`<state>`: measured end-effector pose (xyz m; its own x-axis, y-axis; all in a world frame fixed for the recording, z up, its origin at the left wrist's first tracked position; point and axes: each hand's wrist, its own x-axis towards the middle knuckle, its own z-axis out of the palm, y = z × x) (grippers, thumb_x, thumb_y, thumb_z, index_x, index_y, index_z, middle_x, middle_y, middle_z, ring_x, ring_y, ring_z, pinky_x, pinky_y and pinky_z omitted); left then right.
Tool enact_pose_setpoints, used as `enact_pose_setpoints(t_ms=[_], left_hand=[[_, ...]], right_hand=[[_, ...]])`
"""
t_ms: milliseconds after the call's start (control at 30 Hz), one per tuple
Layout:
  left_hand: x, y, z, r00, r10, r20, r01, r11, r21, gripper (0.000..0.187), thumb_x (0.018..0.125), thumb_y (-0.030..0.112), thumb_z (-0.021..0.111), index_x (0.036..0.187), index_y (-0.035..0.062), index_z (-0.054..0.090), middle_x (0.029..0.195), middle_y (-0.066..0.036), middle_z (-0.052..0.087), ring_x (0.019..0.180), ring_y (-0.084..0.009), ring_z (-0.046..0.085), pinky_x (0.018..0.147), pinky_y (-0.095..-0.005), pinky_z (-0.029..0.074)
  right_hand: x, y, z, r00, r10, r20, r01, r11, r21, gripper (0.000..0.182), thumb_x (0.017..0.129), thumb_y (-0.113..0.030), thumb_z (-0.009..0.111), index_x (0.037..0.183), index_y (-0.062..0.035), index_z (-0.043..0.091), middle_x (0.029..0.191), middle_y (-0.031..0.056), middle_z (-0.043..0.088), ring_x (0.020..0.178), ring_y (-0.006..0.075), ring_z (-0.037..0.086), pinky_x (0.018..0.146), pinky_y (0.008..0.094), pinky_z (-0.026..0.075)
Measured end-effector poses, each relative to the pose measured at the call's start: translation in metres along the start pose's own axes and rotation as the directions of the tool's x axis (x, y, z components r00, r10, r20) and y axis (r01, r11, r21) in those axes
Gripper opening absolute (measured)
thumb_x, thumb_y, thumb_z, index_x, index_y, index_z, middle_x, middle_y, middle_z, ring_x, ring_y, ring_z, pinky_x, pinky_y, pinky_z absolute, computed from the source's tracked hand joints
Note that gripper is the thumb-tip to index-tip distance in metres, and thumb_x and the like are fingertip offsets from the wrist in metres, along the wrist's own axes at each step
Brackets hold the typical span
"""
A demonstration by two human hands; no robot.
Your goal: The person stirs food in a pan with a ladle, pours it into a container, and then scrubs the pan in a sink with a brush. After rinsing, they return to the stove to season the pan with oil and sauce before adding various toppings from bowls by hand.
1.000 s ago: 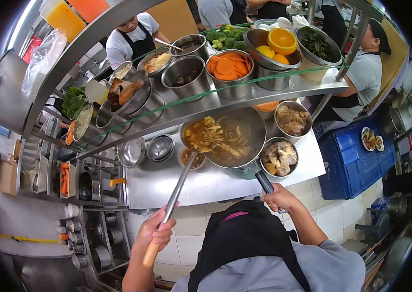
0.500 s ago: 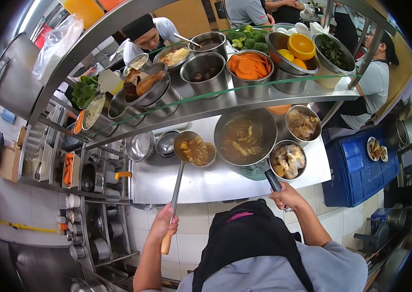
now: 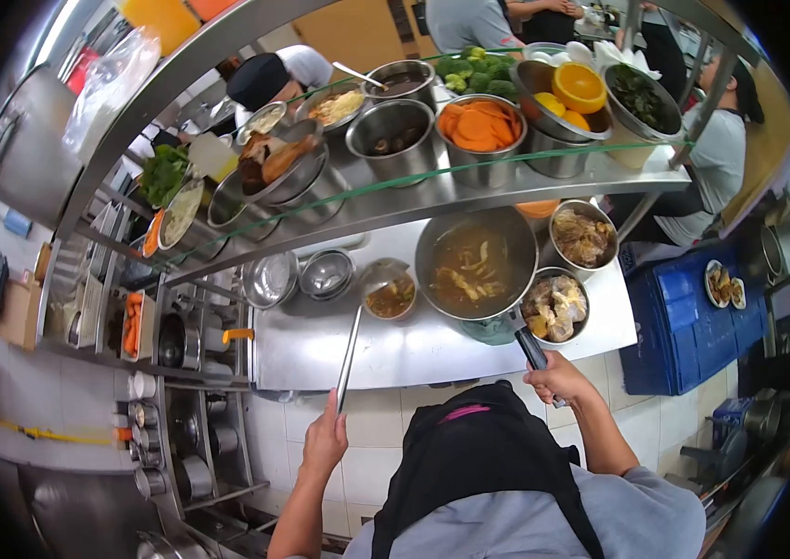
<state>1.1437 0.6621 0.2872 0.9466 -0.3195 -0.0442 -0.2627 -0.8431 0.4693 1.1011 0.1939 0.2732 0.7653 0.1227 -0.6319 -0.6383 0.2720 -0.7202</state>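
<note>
My left hand [image 3: 326, 438] grips the long handle of a steel ladle [image 3: 357, 321]. The ladle's bowl is tipped over a small bowl of brown stew [image 3: 391, 298] on the steel counter [image 3: 395, 349]. My right hand [image 3: 558, 377] holds the black handle of a wide pan [image 3: 474, 265] filled with brown broth and pieces of food. The pan sits on the counter just right of the small bowl. A black apron strap and grey shirt fill the bottom of the view.
A steel shelf [image 3: 469, 191] above the counter carries bowls of carrot slices [image 3: 474, 126], oranges, broccoli, greens and cooked meat. Two bowls of meat [image 3: 551, 306] stand right of the pan, empty steel bowls [image 3: 325, 273] left. A blue crate [image 3: 684, 317] lies right. Other people work behind the shelf.
The ladle came out of the pan full, swung left over the small bowl, and now is tipped into it. My left hand slid down the handle. The right hand stayed on the pan.
</note>
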Motion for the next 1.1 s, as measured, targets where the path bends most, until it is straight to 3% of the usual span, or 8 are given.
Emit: enact_pose_setpoints(t_ms=[133, 300, 533, 600, 767, 933, 1067, 1100], left_hand=[[0.037, 0.028, -0.022, 0.992, 0.112, -0.052, -0.115, 0.992, -0.044, 0.056, 0.093, 0.010, 0.059, 0.146, 0.0042, 0.040, 0.089, -0.026, 0.066, 0.075, -0.0454, 0.064, 0.066, -0.0513, 0.051], [0.091, 0.059, -0.019, 0.960, 0.276, 0.039, -0.279, 0.953, 0.121, 0.058, 0.093, 0.018, 0.062, 0.146, 0.0112, 0.042, 0.080, -0.019, 0.066, 0.071, -0.0404, 0.064, 0.063, -0.0490, 0.052], [0.065, 0.049, -0.079, 0.933, 0.273, 0.233, -0.335, 0.896, 0.291, 0.056, 0.091, 0.019, 0.063, 0.145, 0.0171, 0.046, 0.074, -0.015, 0.063, 0.068, -0.0380, 0.063, 0.064, -0.0483, 0.053], [0.069, 0.052, -0.084, 0.963, 0.188, 0.191, -0.243, 0.913, 0.329, 0.055, 0.091, 0.018, 0.063, 0.144, 0.0185, 0.048, 0.074, -0.016, 0.063, 0.067, -0.0385, 0.063, 0.064, -0.0487, 0.052], [0.105, 0.062, -0.051, 0.979, 0.180, 0.091, -0.189, 0.977, 0.100, 0.051, 0.093, 0.015, 0.060, 0.143, 0.0085, 0.047, 0.078, -0.023, 0.065, 0.071, -0.0438, 0.063, 0.067, -0.0517, 0.049], [0.088, 0.081, -0.078, 0.955, 0.161, 0.249, -0.181, 0.982, 0.060, 0.049, 0.094, 0.014, 0.058, 0.141, 0.0045, 0.048, 0.076, -0.027, 0.064, 0.073, -0.0471, 0.063, 0.068, -0.0532, 0.048], [0.088, 0.088, -0.083, 0.963, 0.145, 0.228, -0.159, 0.986, 0.045, 0.050, 0.094, 0.014, 0.058, 0.141, 0.0046, 0.048, 0.074, -0.028, 0.064, 0.074, -0.0492, 0.061, 0.067, -0.0540, 0.048], [0.096, 0.087, -0.075, 0.973, 0.136, 0.187, -0.149, 0.987, 0.060, 0.049, 0.095, 0.016, 0.058, 0.141, 0.0042, 0.047, 0.072, -0.027, 0.064, 0.071, -0.0461, 0.063, 0.066, -0.0523, 0.049]], right_hand=[[-0.009, -0.005, 0.003, 0.999, 0.014, 0.039, -0.012, 0.999, -0.051, 0.025, 0.080, 0.002, 0.066, 0.089, -0.0056, 0.044, 0.057, 0.0003, 0.046, 0.039, 0.0088, 0.044, 0.034, 0.0275, 0.038], [-0.004, -0.005, 0.009, 0.994, 0.031, 0.108, -0.029, 0.999, -0.017, 0.024, 0.081, 0.002, 0.066, 0.089, -0.0056, 0.044, 0.057, 0.0001, 0.046, 0.040, 0.0085, 0.044, 0.035, 0.0273, 0.038], [-0.003, 0.000, 0.006, 0.993, -0.013, 0.119, 0.018, 0.999, -0.048, 0.022, 0.080, 0.002, 0.065, 0.085, -0.0059, 0.045, 0.058, 0.0003, 0.048, 0.041, 0.0087, 0.045, 0.035, 0.0277, 0.038], [-0.004, 0.003, 0.005, 0.996, -0.021, 0.088, 0.027, 0.998, -0.065, 0.022, 0.081, 0.002, 0.065, 0.085, -0.0062, 0.045, 0.055, 0.0005, 0.046, 0.039, 0.0090, 0.044, 0.034, 0.0274, 0.037], [-0.006, -0.009, 0.008, 0.998, -0.044, 0.050, 0.048, 0.995, -0.086, 0.022, 0.080, 0.001, 0.066, 0.084, -0.0062, 0.045, 0.052, 0.0008, 0.045, 0.037, 0.0096, 0.043, 0.034, 0.0275, 0.036], [-0.001, -0.012, 0.003, 0.998, -0.027, 0.048, 0.033, 0.992, -0.121, 0.023, 0.080, -0.001, 0.067, 0.084, -0.0063, 0.044, 0.058, 0.0002, 0.047, 0.041, 0.0091, 0.046, 0.035, 0.0277, 0.040], [0.001, -0.010, 0.008, 0.999, -0.036, 0.010, 0.037, 0.987, -0.154, 0.023, 0.080, -0.001, 0.067, 0.083, -0.0060, 0.044, 0.058, 0.0000, 0.047, 0.041, 0.0093, 0.046, 0.035, 0.0278, 0.040], [0.003, -0.010, 0.009, 0.999, -0.051, 0.008, 0.051, 0.990, -0.135, 0.023, 0.080, -0.002, 0.067, 0.083, -0.0060, 0.045, 0.058, 0.0000, 0.046, 0.041, 0.0094, 0.046, 0.036, 0.0279, 0.040]])
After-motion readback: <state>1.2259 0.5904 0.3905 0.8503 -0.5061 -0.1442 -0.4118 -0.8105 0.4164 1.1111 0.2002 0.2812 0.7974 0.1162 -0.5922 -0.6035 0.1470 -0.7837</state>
